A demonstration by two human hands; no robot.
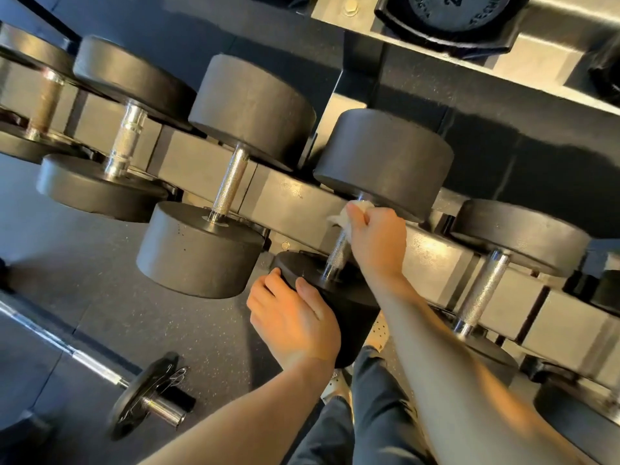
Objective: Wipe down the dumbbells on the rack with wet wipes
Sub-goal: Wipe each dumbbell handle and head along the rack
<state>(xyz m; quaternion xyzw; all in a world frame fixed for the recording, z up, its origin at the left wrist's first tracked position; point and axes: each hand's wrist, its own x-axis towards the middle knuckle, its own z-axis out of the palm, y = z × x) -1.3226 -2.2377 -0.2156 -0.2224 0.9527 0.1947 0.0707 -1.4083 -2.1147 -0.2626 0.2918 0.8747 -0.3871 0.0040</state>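
A black dumbbell (382,159) with round rubber heads lies across the grey rack (288,199) in the middle of the head view. My right hand (375,239) grips a crumpled white wet wipe (349,213) around the upper part of its knurled steel handle (337,256). My left hand (292,317) rests over the near head (339,297) of the same dumbbell, fingers curved round its rim. More black dumbbells sit on the rack to the left (228,176) and right (496,263).
A barbell (147,394) with a plate and spring collar lies on the speckled rubber floor at lower left. An upper rack shelf holds a weight plate (456,15) at the top right. My legs and perforated shoes (379,330) stand below the dumbbell.
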